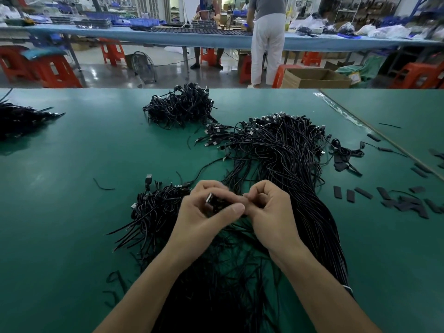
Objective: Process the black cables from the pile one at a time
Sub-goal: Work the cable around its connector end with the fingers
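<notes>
Pinching the plug of one black cable between both hands, a worker is handling a single lead just above the green worktop. The left hand is curling fingers and thumb round the plug body, its grip closed on it, with the metal tip poking out up and to the left. The right hand is meeting it from the other side, its fingertips nipped together on what appears to be the plug's cable end, though the fingers are hiding the exact hold of that grip.

The plug's long axis is running roughly across the view, from one hand toward the other. The coming move therefore looks likely to turn on the right hand working along that line while the left steadies. Neither hand is nearer; both are on it.

The main pile of black cables is lying just beyond and to the right, its strands sweeping down under the right forearm. A smaller heap is sitting just left of the left hand, and a far heap is lying further back. Short black sleeve pieces are lying scattered well to the right.

Beyond the worktop, a person in white trousers is standing at a long blue table, among orange stools and an open cardboard box.
</notes>
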### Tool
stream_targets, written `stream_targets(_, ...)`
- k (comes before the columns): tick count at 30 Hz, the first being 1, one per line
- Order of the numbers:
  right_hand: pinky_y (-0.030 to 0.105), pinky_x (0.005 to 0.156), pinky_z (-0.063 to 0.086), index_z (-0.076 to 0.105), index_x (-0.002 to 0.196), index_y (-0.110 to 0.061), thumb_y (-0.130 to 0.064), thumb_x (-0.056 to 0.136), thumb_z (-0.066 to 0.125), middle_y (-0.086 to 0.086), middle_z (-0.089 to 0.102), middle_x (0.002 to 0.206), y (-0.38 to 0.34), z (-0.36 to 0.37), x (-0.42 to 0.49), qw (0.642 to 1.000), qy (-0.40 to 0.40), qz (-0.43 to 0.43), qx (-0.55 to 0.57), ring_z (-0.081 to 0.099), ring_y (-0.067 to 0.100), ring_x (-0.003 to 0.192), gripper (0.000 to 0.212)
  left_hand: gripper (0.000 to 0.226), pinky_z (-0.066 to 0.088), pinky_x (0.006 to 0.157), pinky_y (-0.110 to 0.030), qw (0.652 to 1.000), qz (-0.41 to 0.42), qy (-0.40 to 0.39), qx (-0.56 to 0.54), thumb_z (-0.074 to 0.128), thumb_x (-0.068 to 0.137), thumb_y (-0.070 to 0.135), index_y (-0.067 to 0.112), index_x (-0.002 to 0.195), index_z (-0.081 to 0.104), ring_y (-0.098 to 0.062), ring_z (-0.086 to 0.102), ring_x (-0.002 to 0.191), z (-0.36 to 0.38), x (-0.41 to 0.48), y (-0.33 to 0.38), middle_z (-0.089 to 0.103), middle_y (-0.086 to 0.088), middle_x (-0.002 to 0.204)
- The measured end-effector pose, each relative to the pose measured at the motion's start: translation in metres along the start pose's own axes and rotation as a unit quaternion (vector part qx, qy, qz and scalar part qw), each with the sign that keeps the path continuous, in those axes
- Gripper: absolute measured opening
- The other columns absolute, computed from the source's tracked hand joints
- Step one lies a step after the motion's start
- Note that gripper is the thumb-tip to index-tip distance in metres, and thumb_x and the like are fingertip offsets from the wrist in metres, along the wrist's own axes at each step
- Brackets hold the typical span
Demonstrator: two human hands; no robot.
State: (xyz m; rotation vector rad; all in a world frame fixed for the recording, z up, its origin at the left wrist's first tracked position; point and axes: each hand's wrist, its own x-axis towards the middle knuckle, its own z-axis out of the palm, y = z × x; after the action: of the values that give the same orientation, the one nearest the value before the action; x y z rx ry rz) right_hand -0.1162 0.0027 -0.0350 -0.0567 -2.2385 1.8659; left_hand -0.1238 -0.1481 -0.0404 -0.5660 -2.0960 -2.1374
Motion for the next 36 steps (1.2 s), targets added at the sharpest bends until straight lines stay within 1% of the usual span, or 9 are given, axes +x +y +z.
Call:
stream_targets(5, 0.032, 0.062, 0.052, 0.053, 0.071, -0.025, -0.014, 0.088, 0.074, -0.004, 0.064, 0.07, -0.003, -0.003, 0.002, 0.988, 0.066, -0.073, -0.122, 0.06, 0.01, 0.065, 0.029, 0.04, 0.046, 0.078, -0.025, 0.994, 0.013, -0.041, 0.101, 0.053, 0.089, 0.052, 0.023, 0.099, 0.079, -0.015, 0.058, 0.086, 0.005, -0.009, -0.009, 0.06, 0.002, 0.086)
stream_targets(11, 0.032, 0.065, 0.058, 0.053, 0.074, -0.022, -0.014, 0.088, 0.073, -0.015, 0.066, 0.084, -0.01, -0.004, 0.001, 0.988, 0.077, -0.092, -0.101, 0.065, 0.011, 0.073, 0.026, 0.041, 0.051, 0.085, -0.04, 0.987, -0.031, -0.064, 0.145, 0.04, 0.097, 0.047, 0.029, 0.106, 0.076, -0.019, 0.066, 0.095, 0.01, -0.007, -0.009, 0.069, 0.002, 0.095)
stream_targets(14, 0.017, 0.066, 0.054, 0.053, 0.074, -0.024, -0.011, 0.088, 0.073, -0.016, 0.067, 0.086, -0.015, 0.002, -0.003, 0.988, 0.072, -0.116, -0.075, 0.066, 0.005, 0.075, 0.027, 0.038, 0.052, 0.092, -0.043, 0.983, -0.054, -0.087, 0.154, 0.039, 0.1, 0.039, 0.029, 0.122, 0.068, -0.014, 0.065, 0.104, 0.017, -0.003, -0.009, 0.07, 0.004, 0.107)
stream_targets(16, 0.015, 0.066, 0.052, 0.053, 0.074, -0.026, -0.009, 0.088, 0.072, -0.017, 0.067, 0.086, -0.017, 0.006, -0.005, 0.988, 0.058, -0.13, -0.058, 0.066, 0.003, 0.076, 0.03, 0.041, 0.052, 0.094, -0.034, 0.987, -0.077, -0.092, 0.107, 0.036, 0.101, 0.034, 0.022, 0.125, 0.067, -0.006, 0.064, 0.107, 0.017, -0.002, -0.008, 0.072, 0.006, 0.11)
stream_targets(19, 0.027, 0.066, 0.057, 0.052, 0.074, -0.029, -0.008, 0.087, 0.072, -0.014, 0.066, 0.082, -0.018, 0.007, -0.006, 0.99, 0.04, -0.126, -0.049, 0.064, 0.01, 0.073, 0.032, 0.05, 0.044, 0.071, -0.03, 0.989, -0.133, -0.061, 0.017, 0.026, 0.105, 0.03, 0.005, 0.106, 0.069, -0.007, 0.055, 0.078, 0.014, -0.002, -0.006, 0.062, -0.001, 0.081)
stream_targets(23, 0.034, 0.066, 0.057, 0.052, 0.072, -0.035, -0.004, 0.087, 0.071, -0.008, 0.065, 0.076, -0.014, 0.005, -0.007, 0.992, -0.024, -0.112, -0.05, 0.063, 0.014, 0.071, 0.038, 0.07, 0.038, 0.073, -0.038, 0.965, -0.25, -0.008, -0.085, 0.032, 0.097, 0.064, 0.009, 0.094, 0.075, -0.021, 0.047, 0.076, 0.009, 0.001, -0.005, 0.057, -0.007, 0.079)
stream_targets(26, 0.025, 0.062, 0.053, 0.05, 0.071, -0.035, 0.002, 0.083, 0.067, -0.011, 0.063, 0.075, -0.009, 0.006, -0.007, 0.988, -0.053, -0.119, -0.088, 0.06, 0.009, 0.068, 0.041, 0.045, 0.04, 0.07, -0.039, 0.953, -0.288, 0.02, -0.088, 0.057, 0.091, 0.056, 0.018, 0.072, 0.071, -0.022, 0.048, 0.07, 0.007, 0.004, -0.006, 0.057, -0.005, 0.071)
stream_targets(32, 0.032, 0.07, 0.058, 0.054, 0.076, -0.026, -0.007, 0.089, 0.07, -0.004, 0.066, 0.073, 0.001, 0.003, -0.003, 0.995, -0.079, -0.029, -0.056, 0.066, 0.007, 0.073, 0.028, 0.027, 0.041, 0.046, -0.019, 0.962, -0.266, 0.005, -0.065, 0.065, 0.093, 0.025, 0.0, 0.086, 0.073, -0.01, 0.048, 0.05, -0.003, 0.006, -0.009, 0.054, -0.007, 0.065)
stream_targets(36, 0.031, 0.078, 0.058, 0.051, 0.078, -0.015, 0.002, 0.089, 0.068, 0.017, 0.062, 0.081, 0.003, 0.001, -0.002, 0.992, -0.078, 0.074, 0.058, 0.071, 0.017, 0.081, 0.026, 0.012, 0.057, 0.067, -0.026, 0.979, -0.2, -0.043, 0.01, 0.07, 0.09, 0.02, 0.013, 0.097, 0.075, -0.015, 0.065, 0.071, -0.013, 0.007, -0.004, 0.072, -0.01, 0.08)
